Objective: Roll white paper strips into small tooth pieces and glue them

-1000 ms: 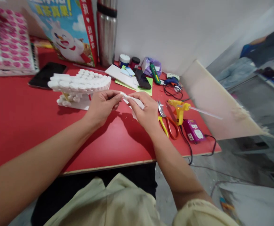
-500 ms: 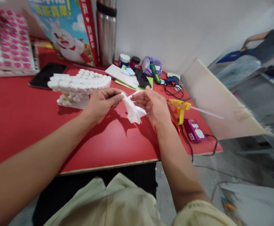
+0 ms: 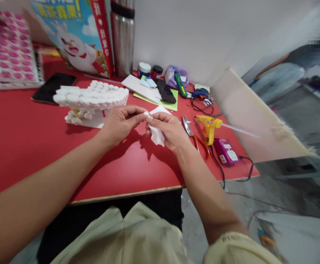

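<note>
A piece of white tissue paper (image 3: 157,137) is gathered between my two hands above the red table. My left hand (image 3: 120,123) pinches its bunched upper end between thumb and fingertips. My right hand (image 3: 168,128) closes on the tissue just beside that pinch, and the loose part hangs below its fingers. Left of my hands stands a white model (image 3: 91,96) covered in small round white pieces. A white sheet (image 3: 161,109) lies behind my right hand. To the right of that hand are orange-handled scissors (image 3: 189,128), blades pointing away from me.
A yellow glue gun (image 3: 210,126) with a clear stick stands beside a purple power socket box (image 3: 226,152), cords trailing off the table's edge. Farther back are a steel flask (image 3: 123,44), a black phone (image 3: 54,87), a green cutter (image 3: 180,84) and paint jars (image 3: 144,69). Another person stands at far right.
My right hand has moved left and its fingers have closed on the tissue beside the left hand's pinch. The scissors, hidden before behind my right hand, now show.
</note>
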Available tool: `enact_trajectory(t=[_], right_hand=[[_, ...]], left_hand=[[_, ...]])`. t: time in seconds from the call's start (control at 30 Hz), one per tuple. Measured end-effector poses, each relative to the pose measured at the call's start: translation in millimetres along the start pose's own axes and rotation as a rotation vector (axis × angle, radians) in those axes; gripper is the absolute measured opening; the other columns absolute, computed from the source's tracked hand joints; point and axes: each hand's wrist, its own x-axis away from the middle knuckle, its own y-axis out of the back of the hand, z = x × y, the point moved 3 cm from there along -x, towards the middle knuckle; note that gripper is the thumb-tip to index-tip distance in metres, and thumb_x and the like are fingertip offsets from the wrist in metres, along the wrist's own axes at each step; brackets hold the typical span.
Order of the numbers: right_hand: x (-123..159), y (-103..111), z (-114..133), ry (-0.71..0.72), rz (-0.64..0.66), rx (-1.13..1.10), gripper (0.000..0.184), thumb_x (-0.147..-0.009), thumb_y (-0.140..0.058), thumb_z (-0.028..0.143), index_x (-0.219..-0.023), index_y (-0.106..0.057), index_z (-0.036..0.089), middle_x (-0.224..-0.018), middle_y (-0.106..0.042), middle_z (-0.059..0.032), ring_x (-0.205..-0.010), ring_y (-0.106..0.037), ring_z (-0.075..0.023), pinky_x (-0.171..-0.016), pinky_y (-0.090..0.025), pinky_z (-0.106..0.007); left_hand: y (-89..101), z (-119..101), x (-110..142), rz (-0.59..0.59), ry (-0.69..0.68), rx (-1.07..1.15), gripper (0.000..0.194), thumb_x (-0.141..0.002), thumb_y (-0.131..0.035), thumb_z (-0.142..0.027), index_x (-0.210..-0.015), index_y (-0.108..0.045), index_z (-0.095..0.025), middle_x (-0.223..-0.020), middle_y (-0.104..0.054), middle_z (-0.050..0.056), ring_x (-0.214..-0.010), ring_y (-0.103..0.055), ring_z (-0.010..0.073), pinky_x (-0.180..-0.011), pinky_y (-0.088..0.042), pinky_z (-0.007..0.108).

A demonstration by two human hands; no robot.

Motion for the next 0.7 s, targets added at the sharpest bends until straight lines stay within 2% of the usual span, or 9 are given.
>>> enact_trajectory(t=[0.2,0.3,0.43,0.63,0.7], right_hand=[[5,-4,1,0.329,-0.269,0.360,0.026,-0.080,-0.082,0.040,-0.074,-0.067,0.020,-0.067,-0.070,0.0006,-0.061,-0.064,-0.0136,-0.056,-0.050,-0.025],[10,-9,3,0.442,-0.316,0.454,0.022,-0.086,-0.076,0.039,-0.076,-0.068,0.021,-0.072,-0.071,-0.0012,-0.068,-0.066,-0.0154,-0.062,-0.052,-0.028],[13,-12,3,0.461,-0.322,0.443,0.021,-0.089,-0.074,0.041,-0.080,-0.069,0.022,-0.075,-0.072,-0.0017,-0.073,-0.069,-0.0168,-0.064,-0.054,-0.028],[10,-15,-1,0.367,-0.260,0.217,0.023,-0.087,-0.077,0.042,-0.084,-0.069,0.021,-0.068,-0.069,0.0012,-0.055,-0.063,-0.0133,-0.054,-0.052,-0.027],[10,-16,-1,0.354,-0.264,0.221,0.026,-0.086,-0.078,0.045,-0.084,-0.070,0.021,-0.069,-0.069,0.0009,-0.055,-0.063,-0.0131,-0.054,-0.052,-0.027]], left_hand=[[-5.4,1,6,-0.122,-0.022,-0.040,0.013,-0.083,-0.078,-0.033,-0.083,-0.081,-0.020,-0.071,-0.071,0.001,-0.066,-0.058,0.0147,-0.062,-0.048,0.028],[-7.2,-3,8,-0.169,-0.098,-0.077,0.008,-0.085,-0.077,-0.029,-0.082,-0.081,-0.022,-0.079,-0.075,0.003,-0.074,-0.064,0.0176,-0.068,-0.052,0.030],[-8.5,-8,11,-0.203,-0.185,-0.080,0.007,-0.087,-0.076,-0.024,-0.082,-0.081,-0.024,-0.084,-0.076,0.003,-0.082,-0.067,0.0194,-0.075,-0.055,0.032],[-10.5,-13,14,-0.241,-0.213,-0.128,0.009,-0.089,-0.076,-0.023,-0.082,-0.081,-0.024,-0.083,-0.074,0.002,-0.084,-0.066,0.0198,-0.078,-0.054,0.032],[-11.0,-15,14,-0.260,-0.228,-0.147,0.009,-0.089,-0.076,-0.023,-0.081,-0.080,-0.025,-0.082,-0.074,0.001,-0.083,-0.065,0.0198,-0.080,-0.054,0.033]])
